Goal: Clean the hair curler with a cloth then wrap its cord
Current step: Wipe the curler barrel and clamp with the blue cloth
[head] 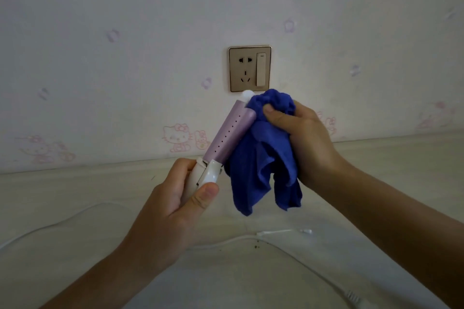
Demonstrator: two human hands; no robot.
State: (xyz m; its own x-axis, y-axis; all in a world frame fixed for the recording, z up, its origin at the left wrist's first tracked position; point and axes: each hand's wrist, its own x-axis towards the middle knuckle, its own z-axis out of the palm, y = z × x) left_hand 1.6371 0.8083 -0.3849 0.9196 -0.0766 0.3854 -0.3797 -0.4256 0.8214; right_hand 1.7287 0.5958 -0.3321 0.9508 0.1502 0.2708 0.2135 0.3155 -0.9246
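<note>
Now, in the head view, the cleaning step looks to be in progress, not finished. The left hand [175,198] is closed around the white handle of the hair curler [226,138], thumb on top, and it holds the curler tilted up and to the right, w/ the tip near the wall socket [250,68]. The right hand [298,138] is closed on the blue cloth [261,163]; it bunches the cloth against the upper end of the lilac barrel, and the rest of the cloth hangs down beside the barrel. I judge the tip is being wiped; the lower barrel and handle show bare, so prob. some wiping is left.

The cord [288,251] lies loose on the pale surface [376,183], in long curves, not wrapped at all. The plug end seems to be at bottom right, but it is dim there and I cannot tell for sure. So the 2nd part, wrapping the cord, is not yet begun.
</note>
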